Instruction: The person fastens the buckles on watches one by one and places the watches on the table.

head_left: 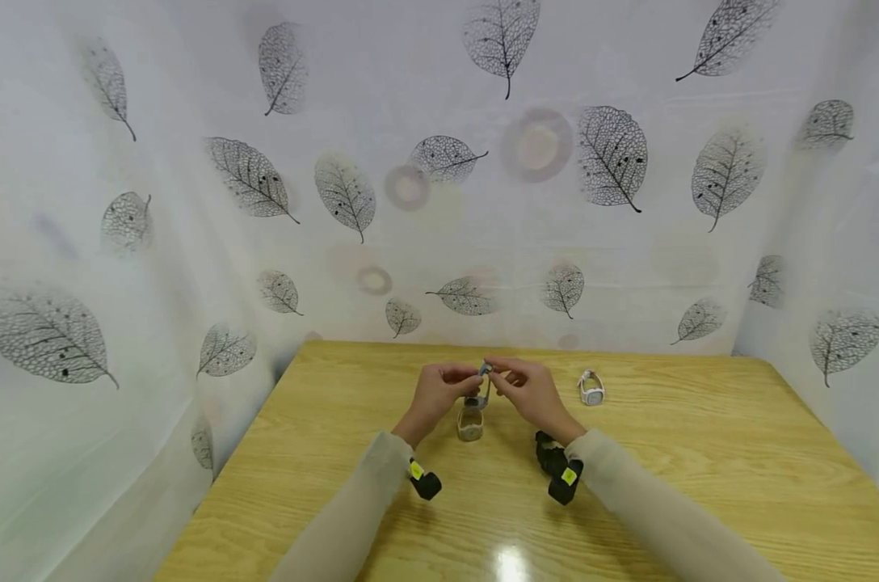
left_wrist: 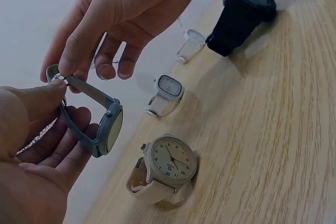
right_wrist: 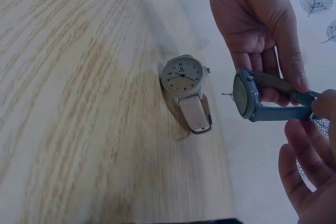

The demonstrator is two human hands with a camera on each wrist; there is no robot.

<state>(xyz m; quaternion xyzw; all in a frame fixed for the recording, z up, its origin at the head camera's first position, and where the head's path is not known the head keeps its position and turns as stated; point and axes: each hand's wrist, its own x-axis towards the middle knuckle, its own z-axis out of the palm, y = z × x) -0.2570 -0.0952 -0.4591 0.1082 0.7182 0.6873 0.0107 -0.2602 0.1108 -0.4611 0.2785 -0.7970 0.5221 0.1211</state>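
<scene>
In the head view my left hand (head_left: 435, 398) and right hand (head_left: 532, 391) meet above the table, holding a blue-grey wristwatch (left_wrist: 109, 129) between them. The left fingers and thumb pinch its strap near the buckle. At the same end, the right thumb and fingertips (left_wrist: 67, 64) grip the strap. Its strap forms a loop, and the dial hangs away from the hands. Fingers partly hide the buckle. Just below the hands, a beige wristwatch (head_left: 471, 425) with a round dial lies on the table.
A pale wristwatch (head_left: 592, 390) with a squarish dial lies right of the hands. A black wristwatch (left_wrist: 247, 3) is near the right forearm, with another small pale watch (left_wrist: 193, 40) beyond it. Leaf-print curtains (head_left: 483, 218) surround the wooden table (head_left: 323, 453).
</scene>
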